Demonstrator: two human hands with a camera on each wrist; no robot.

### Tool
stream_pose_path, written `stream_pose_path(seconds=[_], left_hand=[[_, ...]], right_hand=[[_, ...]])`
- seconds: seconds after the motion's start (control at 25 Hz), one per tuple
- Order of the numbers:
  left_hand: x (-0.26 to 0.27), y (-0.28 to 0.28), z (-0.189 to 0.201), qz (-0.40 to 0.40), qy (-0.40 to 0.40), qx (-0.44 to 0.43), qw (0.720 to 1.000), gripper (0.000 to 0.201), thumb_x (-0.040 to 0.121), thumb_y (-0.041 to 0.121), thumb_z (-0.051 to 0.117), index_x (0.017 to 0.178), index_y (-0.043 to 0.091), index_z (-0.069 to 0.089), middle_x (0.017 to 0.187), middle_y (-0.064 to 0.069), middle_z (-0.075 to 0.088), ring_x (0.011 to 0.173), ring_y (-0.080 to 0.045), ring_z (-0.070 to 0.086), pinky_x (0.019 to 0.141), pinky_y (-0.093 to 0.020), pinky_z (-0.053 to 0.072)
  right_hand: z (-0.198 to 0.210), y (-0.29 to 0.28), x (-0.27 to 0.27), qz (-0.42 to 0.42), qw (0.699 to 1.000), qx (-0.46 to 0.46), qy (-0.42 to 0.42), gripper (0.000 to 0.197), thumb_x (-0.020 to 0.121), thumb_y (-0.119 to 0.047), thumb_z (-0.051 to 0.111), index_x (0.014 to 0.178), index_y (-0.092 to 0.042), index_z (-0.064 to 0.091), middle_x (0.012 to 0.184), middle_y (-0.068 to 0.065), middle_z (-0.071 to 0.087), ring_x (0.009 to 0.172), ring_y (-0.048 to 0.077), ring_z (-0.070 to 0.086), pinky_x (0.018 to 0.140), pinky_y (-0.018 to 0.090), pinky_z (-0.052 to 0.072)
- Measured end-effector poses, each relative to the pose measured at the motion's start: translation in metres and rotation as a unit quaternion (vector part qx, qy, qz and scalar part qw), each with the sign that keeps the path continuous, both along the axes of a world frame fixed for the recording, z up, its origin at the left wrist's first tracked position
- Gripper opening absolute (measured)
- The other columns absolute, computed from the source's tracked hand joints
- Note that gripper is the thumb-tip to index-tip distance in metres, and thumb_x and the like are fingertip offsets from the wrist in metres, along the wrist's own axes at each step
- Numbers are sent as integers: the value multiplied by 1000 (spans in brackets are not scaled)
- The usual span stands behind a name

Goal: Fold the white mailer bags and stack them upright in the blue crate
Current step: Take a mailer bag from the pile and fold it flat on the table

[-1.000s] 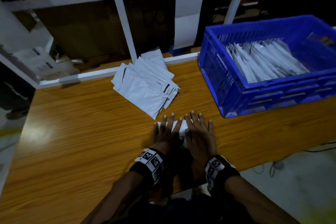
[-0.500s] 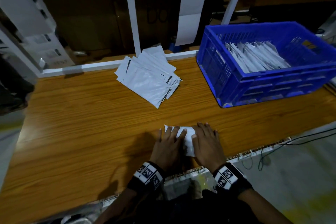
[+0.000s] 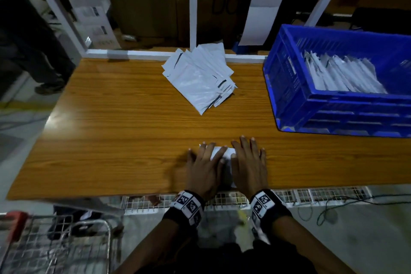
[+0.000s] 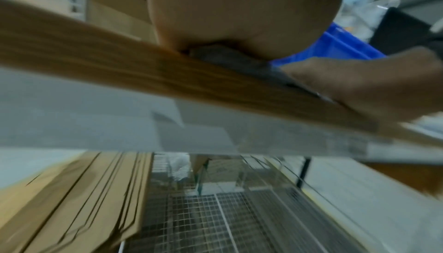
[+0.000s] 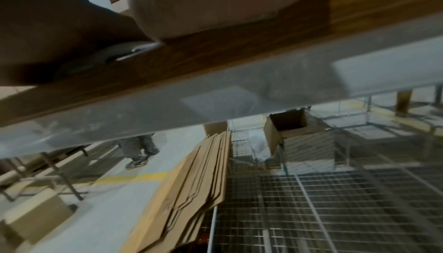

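A white mailer bag (image 3: 224,154) lies folded at the near edge of the wooden table (image 3: 111,140). My left hand (image 3: 205,168) and right hand (image 3: 249,164) lie flat on it side by side, fingers straight, pressing it down; most of the bag is hidden under them. A loose pile of unfolded white mailer bags (image 3: 200,78) sits at the table's far middle. The blue crate (image 3: 333,107) stands at the right with several folded bags (image 3: 342,75) leaning upright inside. The wrist views show only my palms (image 4: 239,10) (image 5: 215,1) on the table edge.
A white shelf frame (image 3: 193,6) rises behind the table. A wire cart (image 3: 55,247) stands at the lower left, and a person's legs (image 3: 33,51) are at the far left. Flat cardboard sheets (image 5: 191,181) and wire mesh racks (image 5: 335,209) lie under the table.
Both hands slid the folded bag towards the table's near edge and stay flat on it. The head view pulled back, showing the floor and cart.
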State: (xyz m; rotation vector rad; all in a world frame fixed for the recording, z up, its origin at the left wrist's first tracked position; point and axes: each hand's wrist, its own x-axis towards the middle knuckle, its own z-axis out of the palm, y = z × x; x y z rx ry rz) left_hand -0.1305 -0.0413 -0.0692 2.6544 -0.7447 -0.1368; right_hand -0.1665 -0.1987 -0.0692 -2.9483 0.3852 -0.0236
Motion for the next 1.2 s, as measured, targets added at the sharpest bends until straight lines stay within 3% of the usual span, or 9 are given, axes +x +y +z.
stream_pose_path(seconds=[0.12, 0.24, 0.52, 0.76, 0.84, 1.04, 1.2], left_hand=[[-4, -9, -6, 34, -5, 7, 999, 51, 106, 47, 15, 154, 42, 30, 162, -3, 32, 148, -31, 29, 115, -63, 20], [-11, -14, -10, 49, -19, 17, 998, 52, 106, 46, 16, 156, 41, 25, 166, -2, 22, 152, -31, 22, 117, -63, 16], [-6, -26, -13, 86, -2, 43, 995, 58, 98, 45, 20, 153, 37, 37, 164, -4, 29, 147, -36, 31, 112, -67, 23], [-6, -24, -5, 71, -13, 62, 995, 58, 100, 40, 19, 156, 34, 31, 165, -4, 25, 149, -34, 28, 115, -63, 24], [-12, -18, -6, 65, -26, 67, 995, 56, 103, 41, 17, 158, 33, 26, 167, -3, 20, 151, -33, 23, 116, -62, 22], [-20, -14, -7, 68, -16, 67, 995, 55, 105, 44, 10, 160, 40, 7, 169, 4, -3, 156, -27, -1, 122, -58, 3], [-19, -10, -9, 64, -7, 93, 994, 58, 104, 46, 16, 159, 40, 0, 168, 4, -11, 155, -28, -9, 121, -62, 3]], right_hand=[[1, -5, 2, 7, 1000, 7, -12, 53, 102, -41, 21, 152, -29, 34, 162, 3, 29, 150, 32, 22, 116, 61, 23], [-4, -9, 0, 18, 999, 4, -44, 52, 103, -40, 23, 153, -28, 33, 162, 5, 29, 149, 35, 24, 116, 61, 23], [-12, -8, 17, 6, 999, -10, -33, 62, 95, -37, 26, 153, -17, 36, 162, 10, 29, 149, 32, 26, 115, 64, 19], [3, -13, 16, 35, 999, -14, -1, 66, 97, -41, 18, 157, -16, 29, 164, 6, 25, 150, 31, 23, 114, 64, 24], [4, -13, 7, 49, 999, -7, -12, 65, 99, -41, 17, 157, -15, 26, 165, 5, 23, 152, 30, 19, 118, 62, 21], [-8, -4, -19, 91, 994, -6, -61, 60, 103, -38, 16, 158, -15, 23, 167, 2, 16, 155, 24, 8, 121, 59, 11], [-17, -4, -22, 100, 991, -2, -88, 58, 105, -38, 16, 157, -13, 29, 165, 4, 20, 153, 25, 16, 120, 56, 20]])
